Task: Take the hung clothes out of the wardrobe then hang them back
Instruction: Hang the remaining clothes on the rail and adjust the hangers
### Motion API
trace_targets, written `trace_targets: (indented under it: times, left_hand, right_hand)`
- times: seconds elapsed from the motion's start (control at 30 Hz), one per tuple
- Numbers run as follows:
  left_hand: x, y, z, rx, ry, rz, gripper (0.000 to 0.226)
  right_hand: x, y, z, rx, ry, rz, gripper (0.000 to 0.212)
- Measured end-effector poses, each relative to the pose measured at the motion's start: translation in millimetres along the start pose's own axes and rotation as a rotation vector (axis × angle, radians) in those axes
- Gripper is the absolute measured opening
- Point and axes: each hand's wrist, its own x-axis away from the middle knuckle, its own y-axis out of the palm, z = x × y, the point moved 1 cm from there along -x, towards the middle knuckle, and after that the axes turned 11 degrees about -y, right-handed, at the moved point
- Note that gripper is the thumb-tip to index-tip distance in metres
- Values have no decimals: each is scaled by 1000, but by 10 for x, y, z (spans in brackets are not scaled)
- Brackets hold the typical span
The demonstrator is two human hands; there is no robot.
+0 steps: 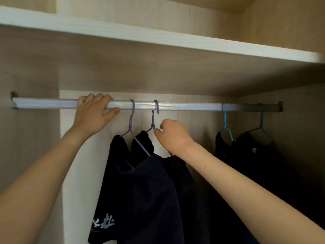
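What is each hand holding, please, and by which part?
The left hand grips the rail; the right hand pinches the right purple hanger by its neck.

Two purple hangers (131,120) and two blue hangers (224,118) are seen on a silver rail (184,106); a navy garment (140,199) is marked with pale lettering.

The silver rail (175,106) crosses mid-frame beneath the white shelf (158,39). My left hand (93,115) grips it left of centre. Hooked over it are one purple hanger (131,118), a second purple hanger (153,120) beside it, and two blue hangers (224,117) at far right.
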Motion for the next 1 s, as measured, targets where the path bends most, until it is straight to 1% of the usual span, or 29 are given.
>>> trace_targets:
  times: [0.07,0.13,0.23,0.33,0.53,0.63,0.7,0.73,0.77,0.8,0.83,0.87,0.9,0.93,0.97,1.0]
  left_hand:
    - [19,-25,-23,-6,5,-4,48]
    - [21,-39,-38,-9,0,-4,48]
    - [15,-34,-33,-9,-4,5,50]
    - [6,-18,-9,-4,2,1,49]
    - [2,-36,-6,12,-4,-13,52]
    - [5,-49,0,10,-13,-43,52]
    - [2,-58,11,4,-14,-76,53]
    - [-10,-69,19,12,-12,-98,52]
    - [-23,-81,27,29,-12,-125,49]
    - [-34,-95,36,49,-15,-152,45]
    - [-43,-104,39,68,-19,-175,39]
    - [-52,-116,41,87,-25,-194,34]
    - [-58,-132,43,107,-34,-210,31]
    - [-64,-152,42,122,-43,-219,30]
    - [-65,-164,37,128,-49,-224,30]
    - [-62,-174,33,124,-51,-226,30]
  right_hand:
    - [-68,118,31,-11,19,-65,34]
    - [-71,182,66,-96,65,-123,20]
    - [-37,153,207,-211,138,-84,23]
    - [16,6,434,-194,189,-15,27]
    - [126,-254,766,-54,282,42,30]
    - [153,-290,754,-18,309,12,28]
    - [171,-290,603,200,249,32,26]
    - [169,-285,480,329,173,79,25]
    - [158,-269,341,381,85,135,24]
    - [134,-232,201,338,12,166,26]
    - [102,-179,67,183,-27,170,33]
    - [51,-108,-54,-21,-33,129,38]
    - [6,-26,-170,-211,-12,49,41]
    - [-36,63,-261,-351,16,-30,40]
    - [-68,159,-330,-412,30,-95,34]
    - [-95,254,-379,-423,35,-124,28]
